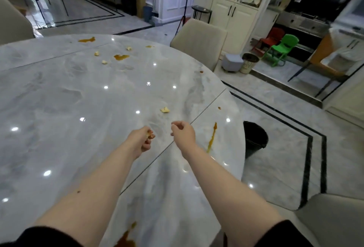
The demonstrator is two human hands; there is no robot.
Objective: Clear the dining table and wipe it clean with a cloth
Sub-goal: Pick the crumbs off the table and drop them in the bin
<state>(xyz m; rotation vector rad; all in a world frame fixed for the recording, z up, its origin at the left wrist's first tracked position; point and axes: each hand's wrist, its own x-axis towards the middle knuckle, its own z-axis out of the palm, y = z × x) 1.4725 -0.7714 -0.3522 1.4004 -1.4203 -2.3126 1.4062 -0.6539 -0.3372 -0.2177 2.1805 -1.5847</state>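
Where both arms reach forward, the surface below is a round, glossy grey marble table (pixel 59 93) with thin seam lines and bright reflections of ceiling lights. Left hand (pixel 142 138): fingers curled, pinching a small yellowish food scrap (pixel 149 133) just above the tabletop. Right hand (pixel 182 131): just beside the left, fingers loosely curled; whether it holds anything cannot be told.

Just beyond the hands, between them, lies a pale food piece (pixel 165 109). Right of the right hand, an orange-brown sauce streak (pixel 211 137) runs along the table near its edge. Well beyond the hands, more pale crumbs (pixel 104 62) and sauce patches (pixel 121 57) are scattered across the far half. Another sauce smear (pixel 126 237) sits at the near edge, between the forearms.

Off the table's right edge, beyond the streak, a black bin (pixel 256 138) stands on the marble floor. A beige chair (pixel 199 40) stands at the far rim. Further right: a white bin (pixel 249 63), green (pixel 283 50) and red (pixel 271 38) small chairs, white cabinets (pixel 234 16).
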